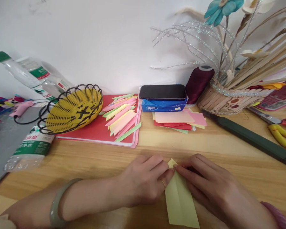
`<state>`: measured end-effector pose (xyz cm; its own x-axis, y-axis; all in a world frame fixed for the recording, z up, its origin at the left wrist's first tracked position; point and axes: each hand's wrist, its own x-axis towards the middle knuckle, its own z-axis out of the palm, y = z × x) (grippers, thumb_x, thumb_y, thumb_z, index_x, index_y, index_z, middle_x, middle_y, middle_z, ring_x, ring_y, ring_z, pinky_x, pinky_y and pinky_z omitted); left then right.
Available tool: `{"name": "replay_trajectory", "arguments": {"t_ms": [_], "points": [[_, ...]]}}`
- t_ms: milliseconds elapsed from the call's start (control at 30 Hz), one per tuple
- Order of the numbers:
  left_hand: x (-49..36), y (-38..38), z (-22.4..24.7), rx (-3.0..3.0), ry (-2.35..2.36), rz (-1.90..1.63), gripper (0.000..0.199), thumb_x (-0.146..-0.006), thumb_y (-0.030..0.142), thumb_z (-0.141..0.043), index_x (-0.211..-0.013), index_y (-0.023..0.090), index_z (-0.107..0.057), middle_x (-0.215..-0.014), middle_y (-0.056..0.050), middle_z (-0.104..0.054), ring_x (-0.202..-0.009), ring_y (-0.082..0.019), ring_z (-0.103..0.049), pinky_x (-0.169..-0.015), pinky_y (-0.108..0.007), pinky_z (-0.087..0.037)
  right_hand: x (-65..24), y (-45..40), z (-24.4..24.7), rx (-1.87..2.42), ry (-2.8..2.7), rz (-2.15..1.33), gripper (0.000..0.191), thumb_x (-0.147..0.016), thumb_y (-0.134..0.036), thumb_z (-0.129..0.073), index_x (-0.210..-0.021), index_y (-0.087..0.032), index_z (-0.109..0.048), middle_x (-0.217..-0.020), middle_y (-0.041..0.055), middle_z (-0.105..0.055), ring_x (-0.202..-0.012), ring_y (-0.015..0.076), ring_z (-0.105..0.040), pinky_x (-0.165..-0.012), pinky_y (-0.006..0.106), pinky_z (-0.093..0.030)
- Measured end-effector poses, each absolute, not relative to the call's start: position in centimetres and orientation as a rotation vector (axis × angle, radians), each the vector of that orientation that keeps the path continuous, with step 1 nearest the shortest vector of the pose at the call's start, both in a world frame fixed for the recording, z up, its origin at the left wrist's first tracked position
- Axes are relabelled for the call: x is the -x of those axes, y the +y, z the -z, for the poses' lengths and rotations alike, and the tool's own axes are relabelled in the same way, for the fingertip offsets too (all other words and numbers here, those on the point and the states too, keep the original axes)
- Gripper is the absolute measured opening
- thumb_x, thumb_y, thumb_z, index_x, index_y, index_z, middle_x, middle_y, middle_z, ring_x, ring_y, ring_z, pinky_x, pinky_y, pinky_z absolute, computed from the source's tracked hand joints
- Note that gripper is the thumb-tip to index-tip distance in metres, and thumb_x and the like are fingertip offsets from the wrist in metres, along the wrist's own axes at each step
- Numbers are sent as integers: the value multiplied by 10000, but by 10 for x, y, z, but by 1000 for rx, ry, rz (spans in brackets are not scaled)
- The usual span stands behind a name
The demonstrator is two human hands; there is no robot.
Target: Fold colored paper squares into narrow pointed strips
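A strip of yellow-green paper [181,203] lies on the wooden table with a lengthwise crease and a pointed far end. My left hand [149,178] has its fingers curled and pinches the paper near that point from the left. From the other side, the fingertips of my right hand [209,184] press together on the paper's right edge at the tip. Both thumbs and fingertips meet close to the folded corner. Part of the paper's edges is hidden under the fingers.
Folded colored paper strips [124,117] lie on red sheets [85,136] beside a yellow basket [73,111]. Behind my hands are a paper stack [178,119] and a phone [163,92] on a blue tissue pack [162,105]. A dark green cutter-like tool [250,136] and scissors [264,115] are at right.
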<state>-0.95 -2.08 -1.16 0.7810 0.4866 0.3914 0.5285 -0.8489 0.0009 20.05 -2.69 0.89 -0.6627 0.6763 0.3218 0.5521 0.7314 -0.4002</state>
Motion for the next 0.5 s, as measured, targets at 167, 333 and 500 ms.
{"name": "replay_trajectory", "arguments": {"t_ms": [167, 333, 500], "points": [[9, -19, 2, 2860, -755, 550, 159, -909, 167, -435, -946, 136, -586, -821, -31, -578, -793, -152, -515, -635, -259, -434, -200, -24, -12, 987, -2431, -520, 236, -863, -109, -390, -935, -185, -601, -835, 61, -579, -752, 151, -567, -623, 260, -502], [8, -19, -1, 2860, -726, 570, 220, -907, 122, -390, -975, 105, -599, -794, -39, -566, -756, -160, -482, -646, -279, -427, -199, -20, -12, 968, -2482, -468, 231, -887, -155, -372, -950, -182, -593, -798, 53, -555, -713, 155, -546, -590, 268, -482], [9, -19, 1, 2885, -714, 549, 217, -897, 104, -385, -940, 102, -597, -788, -38, -550, -731, -157, -457, -627, -282, -411, -201, -18, -4, 1070, -2523, -390, 269, -880, -134, -363, -1053, -161, -567, -844, 64, -558, -757, 175, -545, -649, 322, -493]]}}
